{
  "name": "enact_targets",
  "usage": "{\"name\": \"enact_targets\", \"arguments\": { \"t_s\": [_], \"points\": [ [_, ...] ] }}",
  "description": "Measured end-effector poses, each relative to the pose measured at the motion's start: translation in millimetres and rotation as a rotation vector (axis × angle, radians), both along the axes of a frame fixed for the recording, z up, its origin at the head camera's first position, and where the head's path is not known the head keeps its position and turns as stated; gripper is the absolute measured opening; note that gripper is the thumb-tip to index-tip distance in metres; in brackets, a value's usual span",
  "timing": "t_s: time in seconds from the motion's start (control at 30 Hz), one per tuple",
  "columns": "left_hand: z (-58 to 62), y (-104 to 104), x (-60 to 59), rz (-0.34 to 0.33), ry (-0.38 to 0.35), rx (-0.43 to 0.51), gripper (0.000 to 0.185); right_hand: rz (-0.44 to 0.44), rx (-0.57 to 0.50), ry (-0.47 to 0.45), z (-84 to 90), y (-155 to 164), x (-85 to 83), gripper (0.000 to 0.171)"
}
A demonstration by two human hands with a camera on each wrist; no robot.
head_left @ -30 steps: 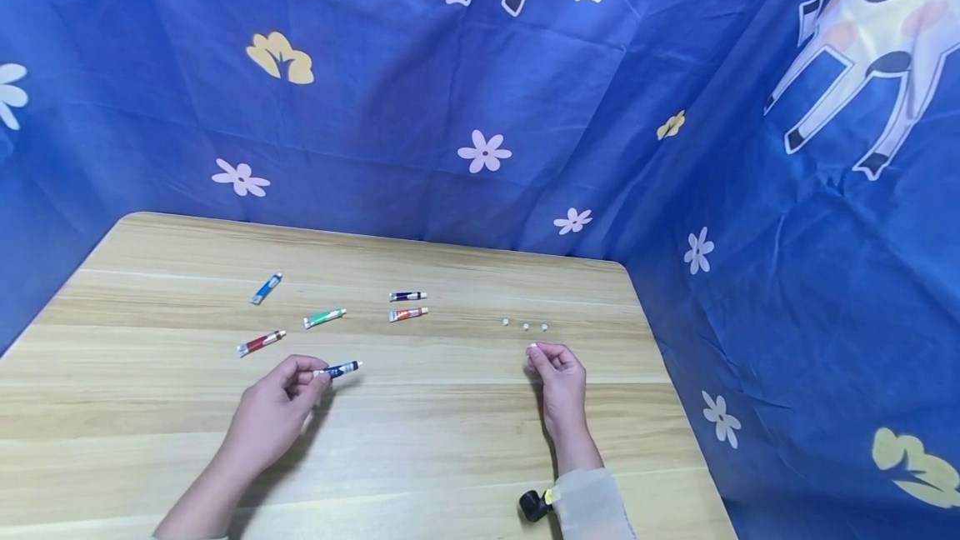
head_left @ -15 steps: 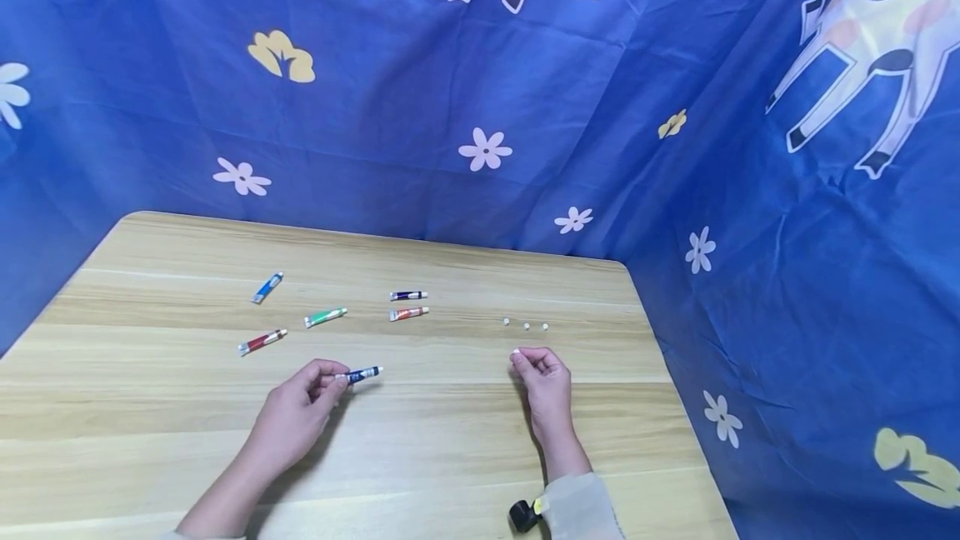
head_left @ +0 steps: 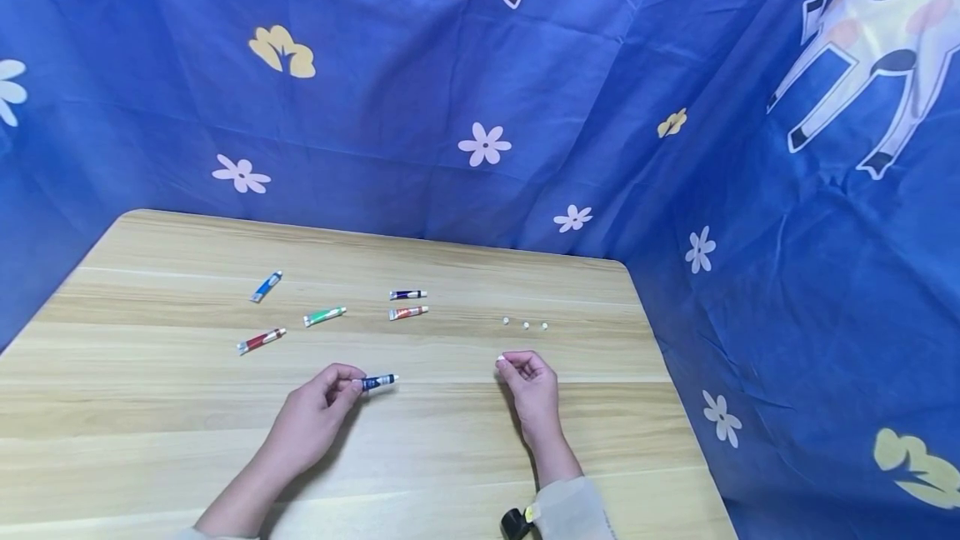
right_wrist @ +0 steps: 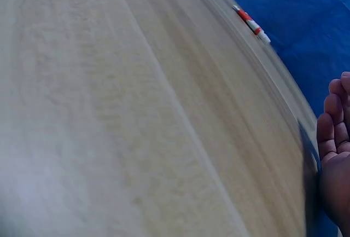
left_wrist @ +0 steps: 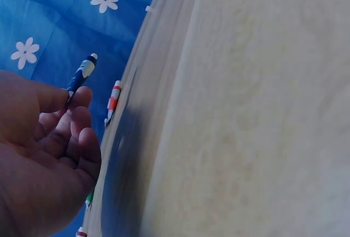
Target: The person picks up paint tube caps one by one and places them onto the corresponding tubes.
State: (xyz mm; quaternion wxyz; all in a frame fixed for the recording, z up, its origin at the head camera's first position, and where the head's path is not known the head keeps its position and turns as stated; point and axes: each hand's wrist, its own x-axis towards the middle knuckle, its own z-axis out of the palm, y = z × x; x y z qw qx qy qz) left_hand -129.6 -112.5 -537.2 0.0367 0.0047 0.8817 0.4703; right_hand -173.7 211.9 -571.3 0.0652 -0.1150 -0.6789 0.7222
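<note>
Between the left hand (head_left: 315, 415) and the right hand (head_left: 528, 390) the wooden table (head_left: 450, 457) was bare, so a hand could pass there freely. The near part of the table was also open. Behind the left hand, five paint tubes lay scattered: red (head_left: 261, 341), green (head_left: 325, 316), light blue (head_left: 266, 286), purple (head_left: 408, 294) and orange (head_left: 408, 312), with gaps between them. Three small white caps (head_left: 525, 325) lay in a row just behind the right hand. The blue curtain (head_left: 480, 90) closed the far and right sides.
</note>
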Motion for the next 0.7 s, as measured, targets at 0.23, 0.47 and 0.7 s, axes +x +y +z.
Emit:
{"name": "enact_targets", "arguments": {
  "t_s": [0.23,0.47,0.7],
  "points": [
    [0.1,7,2.2,-0.003,-0.032,0.006,0.012,0.043,0.045,-0.011,1.9,-8,3.3,0.024],
    [-1.2,11,4.4,-0.005,-0.044,0.025,0.011,0.062,0.06,-0.009,3.7,-17,5.8,0.021],
    [-0.6,15,5.0,-0.016,-0.048,0.038,0.01,0.094,0.077,-0.004,2.8,-26,7.6,0.022]
  ]
}}
